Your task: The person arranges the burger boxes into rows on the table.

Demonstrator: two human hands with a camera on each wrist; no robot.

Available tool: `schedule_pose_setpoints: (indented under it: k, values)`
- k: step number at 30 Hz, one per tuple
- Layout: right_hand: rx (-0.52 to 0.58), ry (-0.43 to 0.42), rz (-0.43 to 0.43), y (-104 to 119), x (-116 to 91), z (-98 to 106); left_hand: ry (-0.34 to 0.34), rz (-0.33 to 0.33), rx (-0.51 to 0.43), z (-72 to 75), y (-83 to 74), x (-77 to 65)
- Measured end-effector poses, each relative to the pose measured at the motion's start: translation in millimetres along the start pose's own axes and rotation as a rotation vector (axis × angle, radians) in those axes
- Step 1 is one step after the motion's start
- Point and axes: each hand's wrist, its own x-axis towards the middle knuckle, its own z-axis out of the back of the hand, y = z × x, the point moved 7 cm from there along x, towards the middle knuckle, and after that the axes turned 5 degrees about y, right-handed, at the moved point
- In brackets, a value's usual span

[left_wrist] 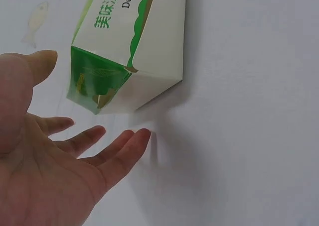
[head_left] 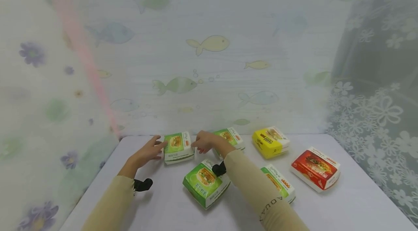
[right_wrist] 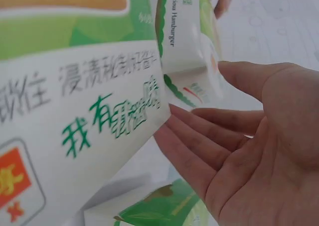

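A green-and-white hamburger box lies flat at the back left, between the two hands. Beside its left side is my left hand; in the left wrist view that hand has its fingers spread, with a gap to the box. On the other side, my right hand comes close to the same box. Relaxed fingers of the right hand show in the right wrist view, the thumb near the box; whether they touch it, I cannot tell.
Nearer stands another green box, below the right wrist. More green boxes lie behind the right hand and beside the right forearm. A yellow box and a red box lie to the right on the white table. Patterned curtains surround it.
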Motion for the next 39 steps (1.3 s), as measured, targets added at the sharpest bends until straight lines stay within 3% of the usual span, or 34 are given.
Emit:
schedule_pose_setpoints:
  k: [9,16,28,39]
  values:
    - [-0.051,-0.001,0.027,0.6,2.5,-2.6,0.029,-0.016,-0.017,-6.8,0.5,-6.3]
    - [-0.091,0.008,0.038,6.7,0.5,-7.5,0.073,-0.038,-0.018,-8.6,-4.1,-3.0]
    - [-0.122,0.019,0.028,6.1,2.5,-10.7,0.086,-0.016,-0.026,-11.8,-4.2,3.8]
    - [-0.059,-0.060,-0.031,1.2,0.3,9.7,0.043,-0.022,0.026,-5.2,-1.7,-16.0]
